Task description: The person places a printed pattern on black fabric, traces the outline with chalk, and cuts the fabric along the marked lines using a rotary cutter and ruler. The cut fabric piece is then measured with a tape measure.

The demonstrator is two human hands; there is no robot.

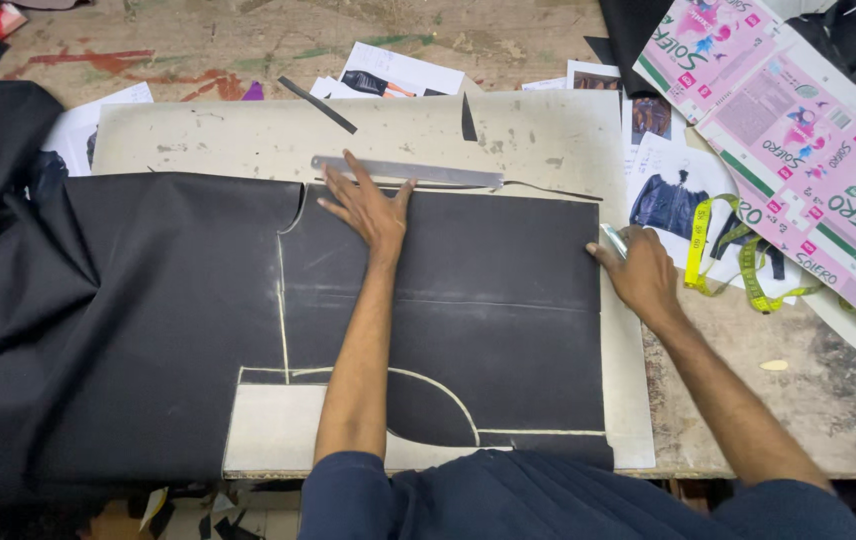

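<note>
Your left hand (pixel 368 208) is pressing flat, fingers spread apart, on the black fabric (pixel 448 300) (chalk-marked) covering the bench (pixel 828 400). At three o'clock, your right hand (pixel 638 270) is gripping a small metal tool (pixel 613 240) at the fabric's edge.

Tailoring workshop: chalk-marked black fabric (pixel 198 300), measuring tape (pixel 738 255).

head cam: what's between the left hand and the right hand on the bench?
In the head view, only black fabric spans the stretch from the left hand, pressed flat on it, to the right hand at its right edge. Nothing else lies on it there.
</note>
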